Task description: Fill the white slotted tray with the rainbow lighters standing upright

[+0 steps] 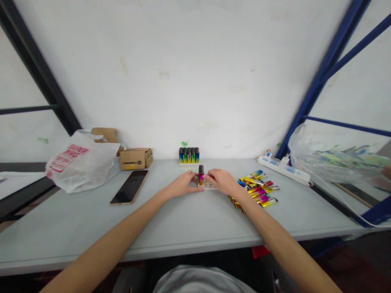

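Note:
On the desk in front of me is a pale tray with round holes (pixel 207 186). A short row of pink and purple lighters (pixel 200 179) with dark tops stands upright at its left end. My left hand (pixel 182 185) is closed around that end, thumb low at the near side and fingers behind the lighters. From the right, my right hand (pixel 224 182) reaches over the tray with curled fingers, its fingertips against the row of lighters. Just right of this hand lies a loose pile of shiny lighters (pixel 258 189), partly hidden by my forearm.
Near the wall stands a filled lighter rack (pixel 189 156). To the left are a phone (pixel 130 187), a cardboard box (pixel 136 159) and a white plastic bag (pixel 82 162). A power strip (pixel 285 169) lies at right, beside a clear plastic bag (pixel 332 156) beyond the blue frame.

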The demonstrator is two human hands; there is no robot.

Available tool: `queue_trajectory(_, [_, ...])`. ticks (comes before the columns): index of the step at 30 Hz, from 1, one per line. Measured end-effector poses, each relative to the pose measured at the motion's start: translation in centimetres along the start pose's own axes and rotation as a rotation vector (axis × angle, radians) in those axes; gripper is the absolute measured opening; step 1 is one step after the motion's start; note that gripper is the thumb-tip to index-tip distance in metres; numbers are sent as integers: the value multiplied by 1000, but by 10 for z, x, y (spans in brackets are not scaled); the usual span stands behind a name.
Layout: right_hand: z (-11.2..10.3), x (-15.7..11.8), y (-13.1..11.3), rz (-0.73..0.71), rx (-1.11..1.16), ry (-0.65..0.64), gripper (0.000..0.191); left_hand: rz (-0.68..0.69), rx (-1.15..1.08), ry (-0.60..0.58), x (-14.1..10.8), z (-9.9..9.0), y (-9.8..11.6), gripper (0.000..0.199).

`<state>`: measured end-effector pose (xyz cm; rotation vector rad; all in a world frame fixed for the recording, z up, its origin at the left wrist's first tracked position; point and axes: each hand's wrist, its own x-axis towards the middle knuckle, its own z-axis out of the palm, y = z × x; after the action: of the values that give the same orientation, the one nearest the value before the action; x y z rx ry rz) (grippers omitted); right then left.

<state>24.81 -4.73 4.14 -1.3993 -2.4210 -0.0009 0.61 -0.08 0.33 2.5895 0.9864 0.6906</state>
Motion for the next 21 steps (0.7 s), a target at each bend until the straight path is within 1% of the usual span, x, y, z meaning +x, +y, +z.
queue_trajectory(2, [-11, -3, 19, 62, -1, 66, 40, -13, -2, -2, 0, -1, 1, 63])
queue_trajectory(4, [-21, -8, 43, 136, -4, 95, 35, -24, -8, -5, 0, -1, 1, 63])
queue_trajectory(6, [-31, -17, 68, 212, -15, 82, 30, -33, -15, -8, 0, -1, 1, 63])
queue_trajectory(10, [-45, -41, 114, 382, -40, 4, 26, -43, -22, -16, -1, -1, 1, 64])
queue_trajectory(12, [-50, -54, 131, 432, -13, -49, 30, -48, -29, -16, -1, -1, 1, 65])
queue_trajectory(14, [-53, -65, 144, 474, 34, -115, 33, -53, -36, -13, -1, 0, 0, 65])
queue_trajectory(17, [-56, -73, 155, 529, 108, -193, 27, -56, -38, -16, -1, 0, 0, 65])
queue_trajectory(19, [-57, -74, 155, 589, 125, -206, 20, -54, -36, -20, -1, 0, -1, 66])
queue_trajectory(21, [-57, -72, 151, 640, 109, -192, 14, -50, -36, -24, -1, 0, -1, 66])
